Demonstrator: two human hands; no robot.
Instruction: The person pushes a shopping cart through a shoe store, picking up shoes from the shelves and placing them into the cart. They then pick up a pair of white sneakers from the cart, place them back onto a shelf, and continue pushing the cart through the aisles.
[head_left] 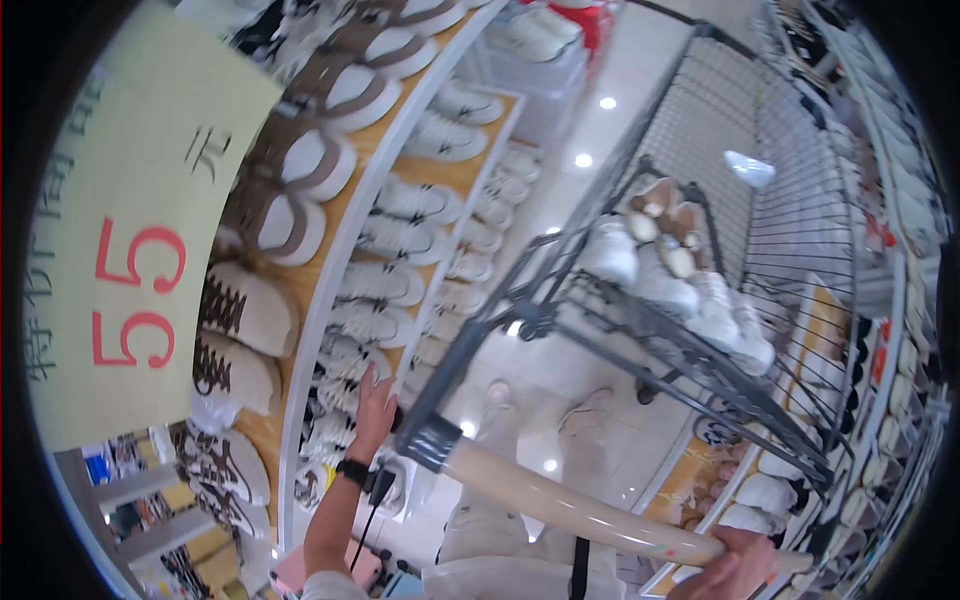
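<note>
My left hand (374,412), with a dark band at its wrist, reaches to the shoe rack on the left. Its fingers are stretched out, the tips right at the toe of a white-and-black sneaker (352,358) on a middle shelf. My right hand (738,566) is wrapped round the beige handle (570,508) of a shopping cart (680,75) near its right end. In the cart lie several shoes: white sneakers (662,285) in front and a brown-and-white pair (664,203) behind them.
Shelves of brown-and-white shoes (315,165) and pale sneakers (415,200) line the left side. A large price sign (150,230) reading 55 hangs close on the left. More shoe racks (895,340) stand right of the cart. Glossy floor tiles (520,355) run between.
</note>
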